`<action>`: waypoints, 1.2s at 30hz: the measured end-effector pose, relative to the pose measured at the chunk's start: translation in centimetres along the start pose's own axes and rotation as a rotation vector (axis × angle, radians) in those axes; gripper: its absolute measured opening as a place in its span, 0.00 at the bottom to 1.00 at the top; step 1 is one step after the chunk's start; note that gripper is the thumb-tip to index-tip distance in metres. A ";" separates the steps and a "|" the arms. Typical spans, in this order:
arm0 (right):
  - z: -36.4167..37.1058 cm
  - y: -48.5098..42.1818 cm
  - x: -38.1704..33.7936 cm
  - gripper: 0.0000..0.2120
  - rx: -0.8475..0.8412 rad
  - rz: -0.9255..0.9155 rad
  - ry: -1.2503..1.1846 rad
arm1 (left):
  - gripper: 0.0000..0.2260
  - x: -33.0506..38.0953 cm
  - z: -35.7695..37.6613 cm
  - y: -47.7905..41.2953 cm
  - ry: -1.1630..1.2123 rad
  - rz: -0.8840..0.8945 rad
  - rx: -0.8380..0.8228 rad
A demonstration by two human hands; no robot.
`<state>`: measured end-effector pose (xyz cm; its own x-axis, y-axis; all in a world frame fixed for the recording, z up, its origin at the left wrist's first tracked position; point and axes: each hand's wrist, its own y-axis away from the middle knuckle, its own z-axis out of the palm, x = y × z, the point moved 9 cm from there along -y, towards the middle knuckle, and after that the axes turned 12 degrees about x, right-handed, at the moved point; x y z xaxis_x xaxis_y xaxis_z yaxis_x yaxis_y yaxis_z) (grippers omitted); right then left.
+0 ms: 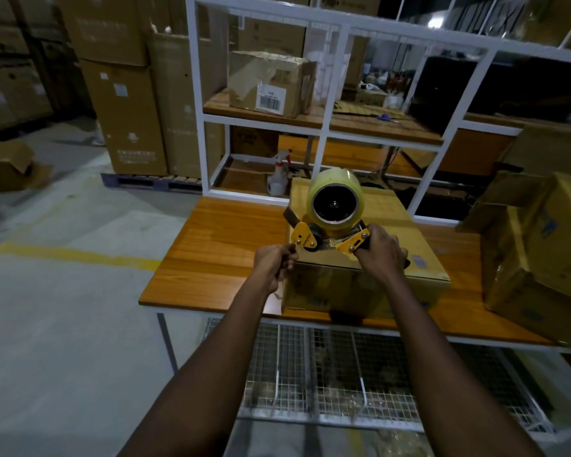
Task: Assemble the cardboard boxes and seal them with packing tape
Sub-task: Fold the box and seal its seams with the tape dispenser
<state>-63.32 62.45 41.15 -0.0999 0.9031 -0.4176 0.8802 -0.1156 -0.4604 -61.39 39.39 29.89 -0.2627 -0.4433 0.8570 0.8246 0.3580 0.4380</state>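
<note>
Wooden table (231, 239) holds a box (393, 206); right hand (381, 255) grips tape dispenser (310, 240) (yellow), left hand (276, 263) pinches its tape (323, 181).

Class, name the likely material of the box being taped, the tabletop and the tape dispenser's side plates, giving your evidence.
The box looks like matt brown cardboard, with folded edges. The tabletop is wood or wood-look laminate: orange-brown, visible grain, slight sheen. The side plates are probably painted metal: smooth yellow, with round fasteners.

The box (393, 221) is matt cardboard, the tabletop (218, 252) glossy wood grain, the tape dispenser (302, 238) painted metal; at six o'clock, a wire-mesh metal shelf (343, 374).
</note>
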 end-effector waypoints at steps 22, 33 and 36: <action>4.3 -0.8 3.7 0.17 -0.090 -0.053 0.151 | 0.06 -2.7 -3.1 -4.8 -0.176 0.006 0.071; 4.6 -1.7 2.4 0.16 -0.054 -0.257 0.306 | 0.16 -3.5 -2.7 -6.0 -0.566 0.088 0.049; 4.8 -1.4 2.9 0.17 -0.077 -0.228 0.297 | 0.23 -4.2 -3.6 -5.9 -0.781 0.096 -0.006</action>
<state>-67.10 63.22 36.86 -0.1679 0.9839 -0.0607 0.8844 0.1232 -0.4502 -63.33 36.20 22.80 -0.4646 0.2960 0.8346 0.8636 0.3597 0.3532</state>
